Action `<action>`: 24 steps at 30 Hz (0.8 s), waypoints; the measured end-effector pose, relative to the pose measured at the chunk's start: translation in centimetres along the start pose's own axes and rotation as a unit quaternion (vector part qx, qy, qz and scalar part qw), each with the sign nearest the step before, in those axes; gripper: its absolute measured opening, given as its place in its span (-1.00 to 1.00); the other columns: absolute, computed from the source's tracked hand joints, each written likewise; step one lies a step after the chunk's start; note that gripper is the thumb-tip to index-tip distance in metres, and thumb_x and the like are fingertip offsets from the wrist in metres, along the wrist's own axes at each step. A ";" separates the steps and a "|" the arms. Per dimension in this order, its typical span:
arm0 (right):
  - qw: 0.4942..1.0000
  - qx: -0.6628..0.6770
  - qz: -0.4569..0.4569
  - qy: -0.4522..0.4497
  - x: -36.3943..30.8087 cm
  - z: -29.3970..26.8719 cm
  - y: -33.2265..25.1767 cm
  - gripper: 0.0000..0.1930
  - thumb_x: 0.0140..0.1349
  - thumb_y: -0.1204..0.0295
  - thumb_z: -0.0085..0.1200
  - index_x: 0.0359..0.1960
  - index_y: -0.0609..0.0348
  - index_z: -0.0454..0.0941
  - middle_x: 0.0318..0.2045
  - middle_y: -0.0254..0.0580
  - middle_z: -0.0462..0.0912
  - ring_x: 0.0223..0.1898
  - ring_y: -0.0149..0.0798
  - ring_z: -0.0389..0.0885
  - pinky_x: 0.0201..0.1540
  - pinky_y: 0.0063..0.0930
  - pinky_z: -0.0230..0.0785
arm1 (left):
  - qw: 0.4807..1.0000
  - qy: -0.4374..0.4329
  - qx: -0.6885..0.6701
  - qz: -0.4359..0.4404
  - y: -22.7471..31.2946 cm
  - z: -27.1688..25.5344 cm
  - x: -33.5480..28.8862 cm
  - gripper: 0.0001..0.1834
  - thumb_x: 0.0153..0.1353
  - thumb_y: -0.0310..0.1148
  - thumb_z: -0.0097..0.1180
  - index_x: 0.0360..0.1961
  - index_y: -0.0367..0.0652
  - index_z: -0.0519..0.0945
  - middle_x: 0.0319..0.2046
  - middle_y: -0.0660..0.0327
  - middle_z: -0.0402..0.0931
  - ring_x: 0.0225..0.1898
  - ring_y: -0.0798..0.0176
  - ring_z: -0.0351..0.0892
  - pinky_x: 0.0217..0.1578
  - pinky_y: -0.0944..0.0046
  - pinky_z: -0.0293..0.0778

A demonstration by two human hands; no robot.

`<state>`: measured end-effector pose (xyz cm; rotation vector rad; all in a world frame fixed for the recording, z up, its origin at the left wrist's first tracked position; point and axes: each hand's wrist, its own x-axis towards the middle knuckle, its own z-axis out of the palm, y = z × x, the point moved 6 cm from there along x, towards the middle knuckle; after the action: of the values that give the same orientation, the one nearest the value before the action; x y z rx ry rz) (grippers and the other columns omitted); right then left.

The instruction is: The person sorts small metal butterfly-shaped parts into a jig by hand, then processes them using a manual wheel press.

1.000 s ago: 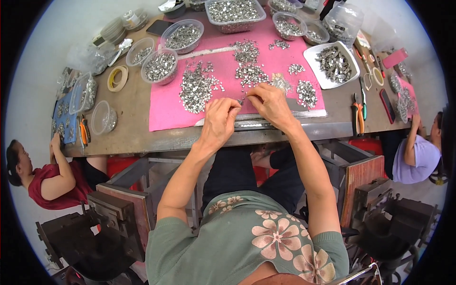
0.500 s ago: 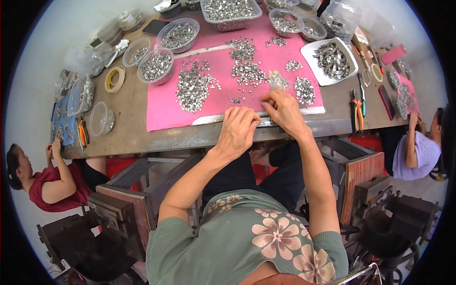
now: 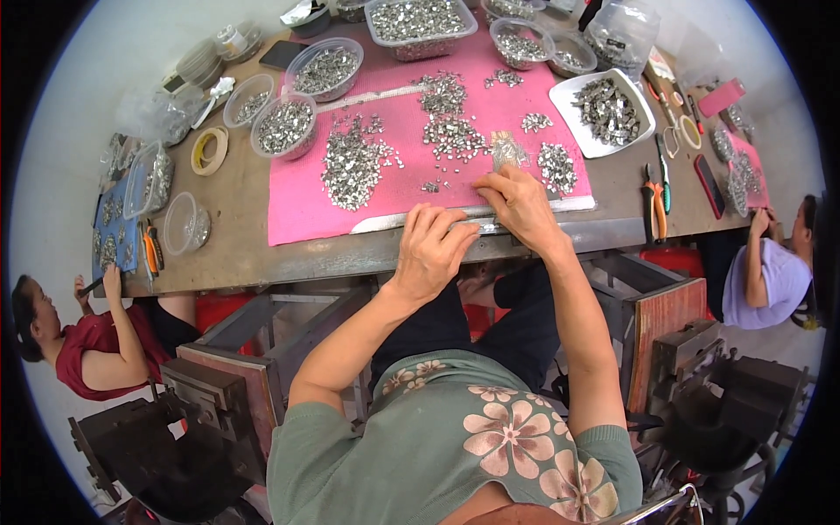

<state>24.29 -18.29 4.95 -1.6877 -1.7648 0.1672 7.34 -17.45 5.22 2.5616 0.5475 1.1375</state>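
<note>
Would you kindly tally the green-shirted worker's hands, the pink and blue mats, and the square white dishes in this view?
Left hand and right hand: 2
Large pink mat and small pink mat: 2
Blue mat: 1
Square white dish: 1
Total: 6

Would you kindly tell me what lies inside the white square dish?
The white square dish holds a heap of small grey metal pieces; anything beneath the top layer is covered.

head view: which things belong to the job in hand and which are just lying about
Likely in the job, around the left hand and right hand:
pink textured mat
small shiny silver metal pieces heaped on it

Probably just lying about, untouched by those hands:
black-and-orange-handled pliers
round cream tape roll
flat red-edged black phone
</note>
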 end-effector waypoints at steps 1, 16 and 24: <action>1.000 -0.008 -0.008 0.001 0.0 0.0 -0.1 -0.91 0.22 0.51 0.27 -0.24 0.19 0.71 -0.45 -0.11 0.53 -0.35 -0.02 0.59 -0.26 -0.15 0.44 | 1.000 0.011 -0.002 0.004 0.0 -0.1 -0.3 -0.69 0.07 -0.48 0.38 -0.11 -0.15 0.66 -0.14 0.22 0.62 -0.10 0.08 0.54 0.01 0.04 0.39; 0.985 0.165 0.017 0.051 -3.9 -1.3 -2.7 -0.92 0.18 0.60 0.22 -0.31 0.30 0.59 -0.30 -0.11 0.66 -0.21 -0.07 0.64 -0.09 -0.24 0.45 | 0.997 0.061 -0.020 -0.041 -0.8 0.6 -2.0 -0.48 0.03 -0.47 0.46 0.05 -0.14 0.56 -0.11 0.24 0.64 -0.08 0.11 0.57 -0.02 0.09 0.36; 0.989 0.129 -0.003 0.068 -4.5 -1.0 -3.0 -0.89 0.12 0.63 0.24 -0.33 0.28 0.58 -0.30 -0.16 0.66 -0.21 -0.08 0.63 -0.06 -0.25 0.42 | 0.997 0.061 -0.027 -0.041 -1.0 0.6 -2.1 -0.48 0.04 -0.47 0.46 0.06 -0.15 0.55 -0.08 0.23 0.62 -0.06 0.10 0.55 0.01 0.08 0.36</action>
<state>22.00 -23.20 5.59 -1.4715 -1.5750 0.2607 6.32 -17.57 3.06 2.4141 0.6344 1.2672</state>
